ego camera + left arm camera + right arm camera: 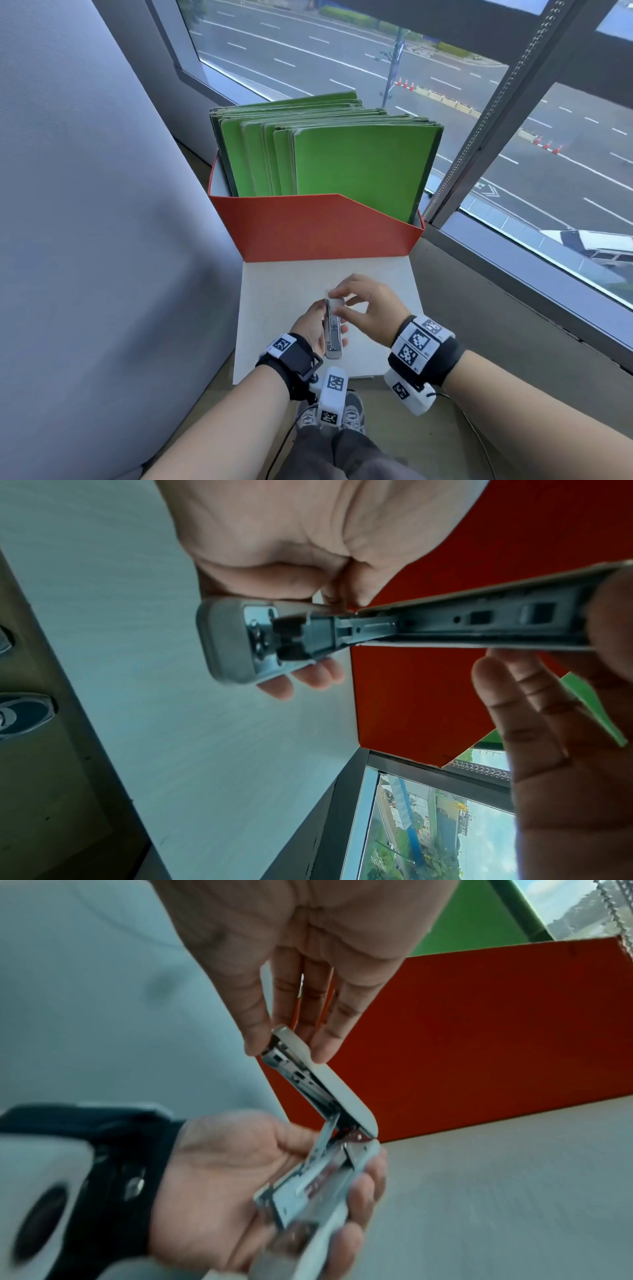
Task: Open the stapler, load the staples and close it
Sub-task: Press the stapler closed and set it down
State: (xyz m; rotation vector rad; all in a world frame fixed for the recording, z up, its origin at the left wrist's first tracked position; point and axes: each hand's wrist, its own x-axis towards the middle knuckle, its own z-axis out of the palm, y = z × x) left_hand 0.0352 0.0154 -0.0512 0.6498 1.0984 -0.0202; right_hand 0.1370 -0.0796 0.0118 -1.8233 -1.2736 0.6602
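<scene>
2 wrist views show stapler (329, 1139) hinged open; head hides it.

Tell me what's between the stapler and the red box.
Only bare white board lies between the stapler and the red box; the head view shows it.

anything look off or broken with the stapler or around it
Nothing stands out. The white and metal stapler is hinged open on purpose: the left hand cradles its base while the right hand pinches the tip of the raised lid. The green folders stand upright in the red cardboard box.
</scene>
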